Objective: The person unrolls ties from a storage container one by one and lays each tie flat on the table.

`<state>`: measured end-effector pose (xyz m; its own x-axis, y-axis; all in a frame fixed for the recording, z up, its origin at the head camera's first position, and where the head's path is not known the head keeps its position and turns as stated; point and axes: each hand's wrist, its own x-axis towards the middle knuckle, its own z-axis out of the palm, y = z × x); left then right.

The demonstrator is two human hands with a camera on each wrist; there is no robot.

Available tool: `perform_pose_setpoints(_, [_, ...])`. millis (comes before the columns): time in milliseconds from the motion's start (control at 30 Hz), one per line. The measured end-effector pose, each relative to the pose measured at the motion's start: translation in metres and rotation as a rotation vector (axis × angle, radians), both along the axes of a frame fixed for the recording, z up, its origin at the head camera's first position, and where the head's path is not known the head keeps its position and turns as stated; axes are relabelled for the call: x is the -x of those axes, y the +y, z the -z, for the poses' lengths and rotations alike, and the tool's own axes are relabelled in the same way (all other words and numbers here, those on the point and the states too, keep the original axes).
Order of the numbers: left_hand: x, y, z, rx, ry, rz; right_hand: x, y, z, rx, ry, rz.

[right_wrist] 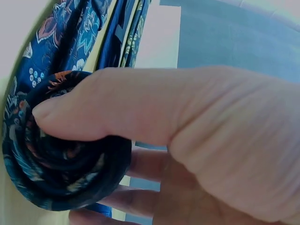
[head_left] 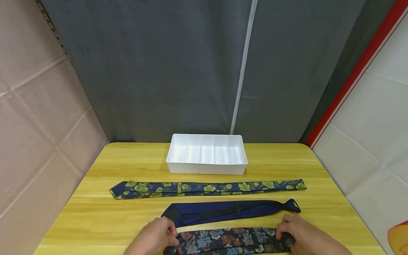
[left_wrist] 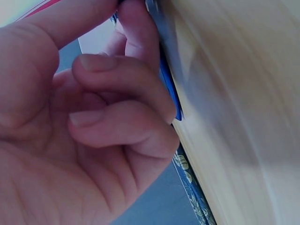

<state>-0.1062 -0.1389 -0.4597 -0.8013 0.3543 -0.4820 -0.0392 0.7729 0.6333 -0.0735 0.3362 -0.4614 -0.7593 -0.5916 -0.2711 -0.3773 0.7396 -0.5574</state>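
A dark necktie with red and blue flowers [head_left: 227,241] lies lengthwise along the near part of the table. Its right end is wound into a coil [right_wrist: 70,187], which my right hand [head_left: 306,233] grips, the thumb laid across the coil's side in the right wrist view. At the opposite end, my left hand [head_left: 154,235] pinches the tie between thumb and forefinger, its other fingers curled in the left wrist view. Just beyond the flowered tie is a plain navy necktie [head_left: 220,212] with a small loop at its right end, close to my left fingertips.
Farther back, a navy necktie with yellow-green flowers [head_left: 210,188] stretches across the wooden table [head_left: 83,219]. Behind it stands a white box [head_left: 207,168] with several divided compartments. A grey curtain [head_left: 153,71] hangs at the table's far edge, with pale cloth walls either side.
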Motion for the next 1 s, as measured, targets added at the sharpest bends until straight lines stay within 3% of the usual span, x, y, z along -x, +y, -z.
perform_pose_setpoints(167, [0.000,0.000,0.000,0.001,-0.030,-0.017,-0.004,-0.005,-0.010,-0.040,-0.077,0.110])
perform_pose_setpoints(333, [0.001,0.000,0.000,0.004,-0.050,-0.025,-0.008,-0.011,-0.021,-0.047,-0.075,0.138])
perform_pose_setpoints(467, [0.002,-0.002,0.001,0.009,-0.060,-0.024,-0.008,-0.008,-0.022,0.034,-0.126,0.143])
perform_pose_setpoints(700, [0.003,0.000,0.002,0.047,-0.056,-0.014,-0.006,0.004,-0.021,0.290,-0.354,0.165])
perform_pose_setpoints(933, [0.003,-0.001,0.002,0.096,-0.045,-0.008,-0.005,0.012,-0.018,0.325,-0.327,0.121])
perform_pose_setpoints(1000, [0.003,-0.002,0.003,0.100,-0.035,-0.004,-0.005,0.015,-0.019,0.360,-0.388,0.156])
